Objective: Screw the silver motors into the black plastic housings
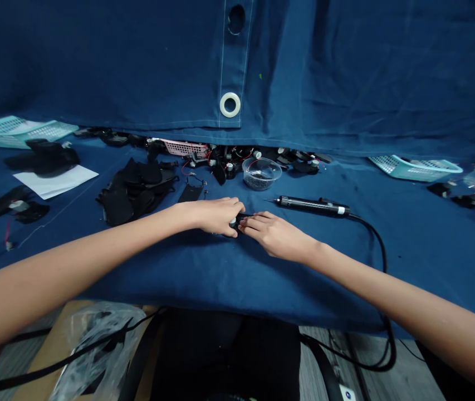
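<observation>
Both hands meet at the middle of the blue-covered table over a small black part [243, 218] with a pale round piece on it. My left hand [221, 216] is closed on its left side, thumb and fingers around it. From the right, my right hand [271, 234] presses bent fingertips onto the same part. Much of the part is hidden under the fingers. A black electric screwdriver [312, 206] lies to the right, its tip pointing left. Behind the hands stands a clear round bowl [262, 174] holding small dark pieces.
Black fabric-like pieces [135, 192] are heaped left of the hands. Black parts with red wires surround a pink basket [185, 148] at the back. Teal baskets [416, 169] stand at both sides. White paper [56, 181] lies left. The screwdriver's cable [381, 245] loops over the front edge.
</observation>
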`<state>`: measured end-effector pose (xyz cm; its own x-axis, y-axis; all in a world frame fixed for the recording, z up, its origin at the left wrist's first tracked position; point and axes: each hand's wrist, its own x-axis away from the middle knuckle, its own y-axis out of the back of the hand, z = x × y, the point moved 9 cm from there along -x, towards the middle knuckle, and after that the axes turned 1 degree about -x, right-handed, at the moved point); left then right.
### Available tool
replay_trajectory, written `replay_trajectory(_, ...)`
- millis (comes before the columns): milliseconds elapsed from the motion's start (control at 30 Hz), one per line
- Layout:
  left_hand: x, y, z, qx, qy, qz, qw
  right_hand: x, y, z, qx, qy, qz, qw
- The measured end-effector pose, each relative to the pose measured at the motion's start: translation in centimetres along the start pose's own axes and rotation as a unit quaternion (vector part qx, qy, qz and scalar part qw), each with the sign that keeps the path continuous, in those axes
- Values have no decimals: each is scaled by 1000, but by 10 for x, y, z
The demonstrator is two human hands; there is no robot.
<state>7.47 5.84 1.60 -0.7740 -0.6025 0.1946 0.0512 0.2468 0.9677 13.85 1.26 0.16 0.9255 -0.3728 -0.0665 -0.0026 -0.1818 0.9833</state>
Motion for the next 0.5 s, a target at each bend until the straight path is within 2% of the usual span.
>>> replay_trajectory(133, -2, -7, 4, 20, 12, 25, 999, -1, -1, 1, -19, -9, -11, 1000)
replay_trajectory(233, -5, -7, 5, 12, 18, 37, 999, -2, 2, 3, -72, -35, -38, 996)
replay_trajectory(300, -7, -6, 5, -1, 20, 47, 999, 1, 10, -11, -160, -120, -111, 974)
replay_trajectory(333, -7, -4, 4, -5, 21, 49, 999, 10, 14, -29, -216, -207, -175, 938)
replay_trajectory(367, -8, -3, 4, -8, 21, 49, 999, 27, 12, -52, -286, -321, -245, 869)
replay_trajectory(400, -8, -3, 4, -9, 21, 49, 999, 52, 2, -73, -354, -441, -306, 766)
replay_trajectory(433, -7, -3, 4, -10, 20, 49, 999, 78, -14, -87, -413, -545, -346, 643)
replay_trajectory(467, -7, -3, 4, -12, 18, 50, 999, 98, -37, -93, -484, -612, -349, 518)
replay_trajectory(500, -7, -3, 4, -16, 17, 50, 998, 106, -50, -97, -528, -636, -330, 456)
